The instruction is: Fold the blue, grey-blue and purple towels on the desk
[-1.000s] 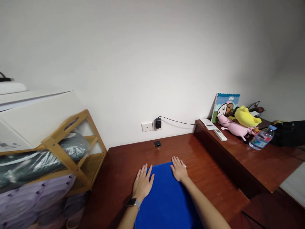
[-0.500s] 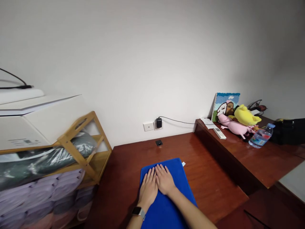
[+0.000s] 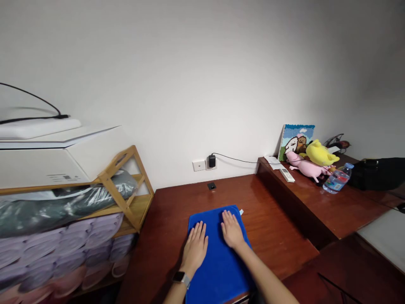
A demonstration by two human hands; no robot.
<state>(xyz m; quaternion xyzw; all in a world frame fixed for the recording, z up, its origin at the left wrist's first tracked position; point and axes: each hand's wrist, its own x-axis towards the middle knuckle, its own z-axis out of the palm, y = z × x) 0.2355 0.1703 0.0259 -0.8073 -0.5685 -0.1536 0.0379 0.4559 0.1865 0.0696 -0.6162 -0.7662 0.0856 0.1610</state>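
Observation:
A blue cloth point(image 3: 218, 261) lies spread on the reddish-brown wooden desk point(image 3: 177, 200), with a small white tag point(image 3: 241, 212) at its far right corner. My left hand point(image 3: 195, 245) rests flat on the cloth's left side, fingers stretched out and pointing away from me. On that wrist sits a watch point(image 3: 181, 278). My right hand point(image 3: 232, 230) also lies flat on the cloth, near its far right corner, with the fingers out. Neither hand grips anything. A gap of blue fabric shows between the two hands.
At left, a wooden rack point(image 3: 122, 196) holds a white box point(image 3: 38, 166), a plastic-wrapped bundle and several slippers point(image 3: 104, 230). On the raised right section are a remote point(image 3: 287, 175), plush toys point(image 3: 306, 164) and a bottle point(image 3: 338, 179). A plugged-in black adapter point(image 3: 211, 160) trails a cable.
My hands, side by side and touching before, have moved apart. The right hand slid right across the cloth, while the left stayed near the left edge. The view has shifted slightly.

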